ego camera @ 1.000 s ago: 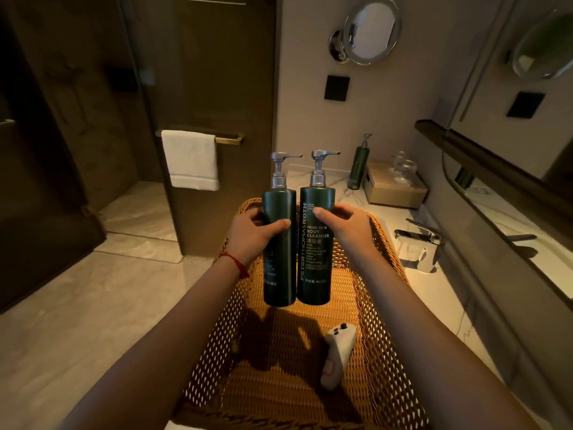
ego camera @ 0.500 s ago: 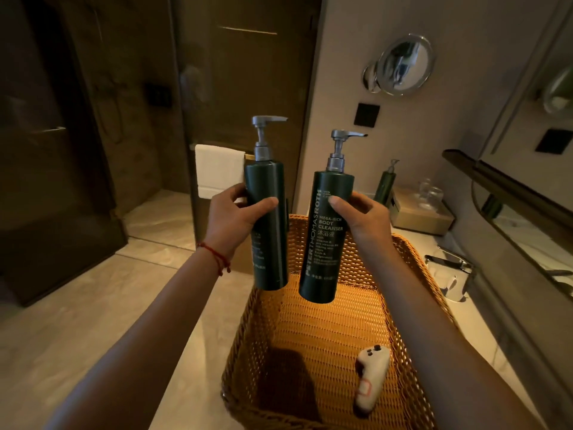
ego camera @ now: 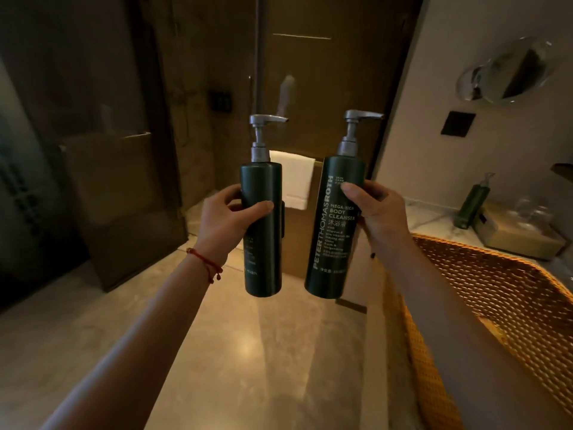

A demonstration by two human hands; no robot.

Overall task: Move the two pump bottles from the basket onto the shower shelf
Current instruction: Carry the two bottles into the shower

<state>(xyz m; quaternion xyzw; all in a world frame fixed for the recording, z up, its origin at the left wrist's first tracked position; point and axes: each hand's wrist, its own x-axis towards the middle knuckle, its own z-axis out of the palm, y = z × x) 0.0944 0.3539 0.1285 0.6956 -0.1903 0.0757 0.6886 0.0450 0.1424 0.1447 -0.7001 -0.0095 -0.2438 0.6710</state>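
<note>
L hand [ego camera: 228, 220] grip closed round plain-side pump bottle [ego camera: 263, 231], upright, in air over bare floor [ego camera: 254, 352]. R hand [ego camera: 383, 212] grip closed round labelled pump bottle [ego camera: 333, 228], tilted slightly, just left of basket [ego camera: 496, 293] rim. Clear gap betw bottles. Open floor left of basket up to glass shower door [ego camera: 124, 181]; towel [ego camera: 294, 178] behind bottles. Vs 0.5 s ago: both bottles no longer over basket, now left of it; bottles further apart.
</note>
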